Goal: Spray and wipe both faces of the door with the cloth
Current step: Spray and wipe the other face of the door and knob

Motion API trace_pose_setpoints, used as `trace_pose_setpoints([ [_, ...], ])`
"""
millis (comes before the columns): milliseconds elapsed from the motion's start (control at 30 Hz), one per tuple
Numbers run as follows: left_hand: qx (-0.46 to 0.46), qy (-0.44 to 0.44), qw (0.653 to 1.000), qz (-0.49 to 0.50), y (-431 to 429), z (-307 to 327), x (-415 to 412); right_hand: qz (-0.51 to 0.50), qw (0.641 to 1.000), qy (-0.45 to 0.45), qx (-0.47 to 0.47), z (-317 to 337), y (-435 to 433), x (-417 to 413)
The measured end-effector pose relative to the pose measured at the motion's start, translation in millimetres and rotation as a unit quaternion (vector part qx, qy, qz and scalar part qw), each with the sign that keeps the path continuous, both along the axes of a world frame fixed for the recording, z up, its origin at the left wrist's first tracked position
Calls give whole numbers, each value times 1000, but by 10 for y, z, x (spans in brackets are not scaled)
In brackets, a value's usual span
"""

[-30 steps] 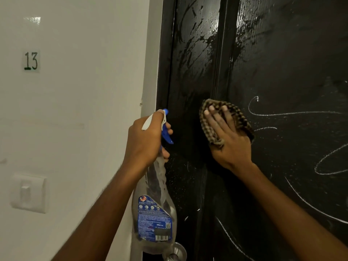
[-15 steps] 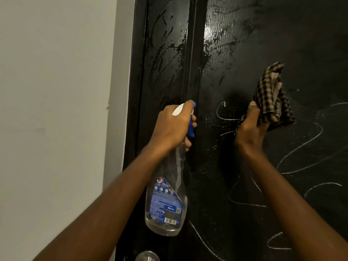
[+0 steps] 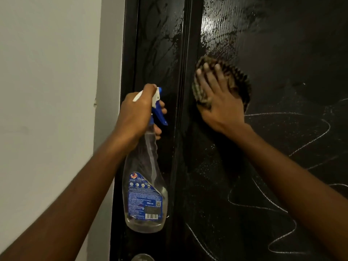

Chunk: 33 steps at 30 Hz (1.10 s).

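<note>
Door (image 3: 282, 53): black and glossy. I see wet streaks on the upper part and white chalk scribbles (image 3: 293, 113) across the lower right.
Cloth (image 3: 238, 76): checked and bunched, flat against the door face just right of the vertical moulding, under the right hand.
Right hand (image 3: 220, 104): fingers (image 3: 219, 74) straight and spread over the cloth, pressing it to the door, not curled round it.
Left hand (image 3: 135, 113): fingers wrapped round the neck of the spray bottle (image 3: 145, 185), fingertips at the blue trigger.
Spray bottle: clear with a blue label. It hangs upright below the hand, in front of the door's left strip. Contact with the door: I cannot tell.
Wall (image 3: 47, 91): pale, left of the door.
Knob (image 3: 142, 257): metal, cut off at the bottom edge.
</note>
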State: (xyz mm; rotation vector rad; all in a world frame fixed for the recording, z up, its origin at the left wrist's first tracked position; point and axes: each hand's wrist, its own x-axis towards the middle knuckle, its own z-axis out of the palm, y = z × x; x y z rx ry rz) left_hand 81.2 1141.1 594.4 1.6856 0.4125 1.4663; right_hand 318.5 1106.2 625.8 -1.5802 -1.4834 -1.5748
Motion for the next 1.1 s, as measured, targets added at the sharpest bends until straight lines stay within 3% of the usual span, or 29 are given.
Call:
trace_pose_setpoints([
  [133,7,9,1000,18,74,-64,-67,26,980,-157,-120,-716,-128,224],
  [200,5,10,1000,21,92,-94,-96,38,973,-177,-144,-786,-242,346],
  [433,-13,14,999,41,174,-160,-184,3,999,33,-1,-154,-92,-35],
  [667,-10,16,999,38,159,-185,-147,21,977,-155,-144,-870,-1,28],
  [767,-8,21,1000,14,94,-195,-102,20,969,-183,-163,-1118,-226,338],
  [900,-19,28,999,-16,10,-201,-33,16,997,-41,-64,-866,-546,615],
  [1000,-13,34,999,-26,-49,-173,54,11,997,77,9,-398,-586,611],
  [1100,-3,23,999,-33,-120,-168,180,-11,991,117,64,18,-404,403],
])
